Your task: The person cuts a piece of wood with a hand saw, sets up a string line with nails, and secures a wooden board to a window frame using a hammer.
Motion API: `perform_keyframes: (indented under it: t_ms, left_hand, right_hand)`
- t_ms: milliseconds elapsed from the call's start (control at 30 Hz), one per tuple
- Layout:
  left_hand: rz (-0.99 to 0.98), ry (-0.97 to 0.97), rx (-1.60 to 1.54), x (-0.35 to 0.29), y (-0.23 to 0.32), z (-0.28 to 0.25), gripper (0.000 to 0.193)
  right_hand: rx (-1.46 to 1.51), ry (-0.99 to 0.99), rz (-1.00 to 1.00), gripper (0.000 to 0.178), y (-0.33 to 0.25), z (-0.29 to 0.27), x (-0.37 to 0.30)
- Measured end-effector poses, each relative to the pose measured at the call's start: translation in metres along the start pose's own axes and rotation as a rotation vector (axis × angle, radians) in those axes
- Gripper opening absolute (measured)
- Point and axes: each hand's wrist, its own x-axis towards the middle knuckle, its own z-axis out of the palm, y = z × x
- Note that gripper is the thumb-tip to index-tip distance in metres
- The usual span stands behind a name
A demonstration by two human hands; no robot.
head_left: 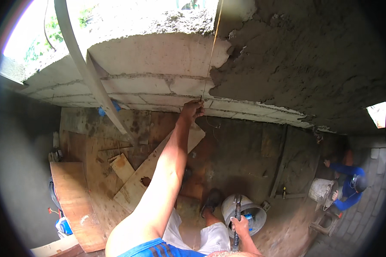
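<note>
My left hand (193,109) is stretched out to the block wall (148,88), its fingers pinched at the lower end of a thin taut string (213,47). A small thin dark piece shows at the fingertips, too small to make out. A loose end of the string dangles below the hand. Low in the view, my right hand (241,224) is closed round the dark handle of a hammer (237,209), held head up. Beside it stands a pale round bucket (256,210) with a blue item (247,220) inside.
Wet grey plaster (300,51) covers the wall's right part. A wooden post (83,64) slants across the left. Boards (158,162) and a plywood sheet (75,201) lie below. At right, a co-worker in blue (349,186) handles a whitish bucket (321,189) near a hollow block (324,222).
</note>
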Motion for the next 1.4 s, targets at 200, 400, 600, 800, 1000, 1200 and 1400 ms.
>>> perform_keyframes:
  t_ms: [200, 400, 600, 800, 1000, 1200, 1400]
  left_hand:
    - [-0.044, 0.043, -0.072, -0.007, 0.012, 0.006, 0.015]
    - [-0.071, 0.144, -0.158, -0.005, 0.017, 0.013, 0.012]
    - [-0.108, 0.098, -0.087, 0.001, 0.015, 0.000, 0.014]
    - [-0.067, -0.005, -0.158, -0.003, 0.013, 0.002, 0.013]
    - [-0.157, 0.131, -0.237, 0.008, 0.018, 0.017, 0.013]
    - [-0.132, 0.142, -0.193, 0.006, 0.023, 0.004, 0.013]
    - [-0.155, 0.186, 0.035, 0.007, 0.033, 0.006, 0.015]
  right_hand:
    - [-0.140, -0.019, 0.001, 0.024, 0.021, 0.002, -0.005]
    - [-0.065, -0.026, 0.026, 0.023, 0.046, 0.010, -0.003]
    - [-0.069, -0.043, 0.009, 0.022, 0.035, 0.016, 0.007]
    - [0.003, -0.014, -0.013, 0.020, -0.004, 0.022, 0.009]
    - [-0.074, 0.025, -0.048, 0.022, -0.010, 0.021, 0.022]
    - [-0.027, -0.025, -0.073, 0.023, -0.012, 0.030, 0.024]
    - [-0.208, -0.012, -0.080, 0.024, -0.033, 0.034, 0.020]
